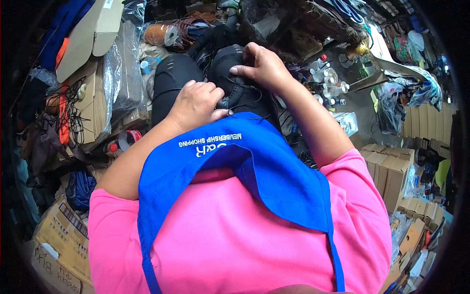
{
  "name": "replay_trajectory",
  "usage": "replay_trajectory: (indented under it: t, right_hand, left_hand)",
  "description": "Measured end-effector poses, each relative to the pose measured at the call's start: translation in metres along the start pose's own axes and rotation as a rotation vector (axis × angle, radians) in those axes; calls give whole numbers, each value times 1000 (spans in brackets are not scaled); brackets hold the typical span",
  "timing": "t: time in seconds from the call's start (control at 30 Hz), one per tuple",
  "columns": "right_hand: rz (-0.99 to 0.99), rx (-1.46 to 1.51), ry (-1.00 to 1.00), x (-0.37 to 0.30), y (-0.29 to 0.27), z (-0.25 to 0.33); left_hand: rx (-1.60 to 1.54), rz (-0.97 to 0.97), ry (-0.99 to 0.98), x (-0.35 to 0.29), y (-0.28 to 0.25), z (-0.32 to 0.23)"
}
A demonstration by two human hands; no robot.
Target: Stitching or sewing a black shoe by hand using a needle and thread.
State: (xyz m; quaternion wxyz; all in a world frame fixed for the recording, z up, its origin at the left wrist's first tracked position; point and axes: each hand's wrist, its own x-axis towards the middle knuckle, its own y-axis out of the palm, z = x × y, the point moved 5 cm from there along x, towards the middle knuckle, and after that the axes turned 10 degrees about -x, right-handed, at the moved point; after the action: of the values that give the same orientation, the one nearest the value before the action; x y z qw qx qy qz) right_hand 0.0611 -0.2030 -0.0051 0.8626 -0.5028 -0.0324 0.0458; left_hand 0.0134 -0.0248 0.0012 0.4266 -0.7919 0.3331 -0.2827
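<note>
A black shoe (225,71) with a row of stitches along its edge rests on my lap, between my dark-clad knees. My right hand (263,68) grips its far right side, thumb on top and fingers curled over the edge. At the shoe's near left side, my left hand (197,101) is closed, its fingers bent against the shoe and its thumb by the near end. A thin black thread (254,116) loops out beside the left thumb and across my lap. What lies under the left fingers is hidden.
Beyond my knees lies a spool of brown cord (161,34). Cardboard sheets (90,105) and plastic wrap stand at the left. Several small bottles (330,81) are on the right, with stacked cardboard boxes (389,171) nearer. A blue apron (293,181) covers my front.
</note>
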Motion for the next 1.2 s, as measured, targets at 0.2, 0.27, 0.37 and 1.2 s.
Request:
replay_trajectory:
  t: [0.2,0.27,0.37,1.2]
  right_hand:
    - [-107,-58,-150,-34,-22,18]
    - [91,-110,-245,-43,-21,33]
    - [160,-68,-321,-41,-7,32]
    - [100,-51,-192,-59,-32,21]
  left_hand:
    - [-479,-153,-70,27,-24,25]
    - [-519,-191,-61,49,-18,31]
    - [-544,-97,-85,68,13,33]
    - [-840,352,-108,87,0,51]
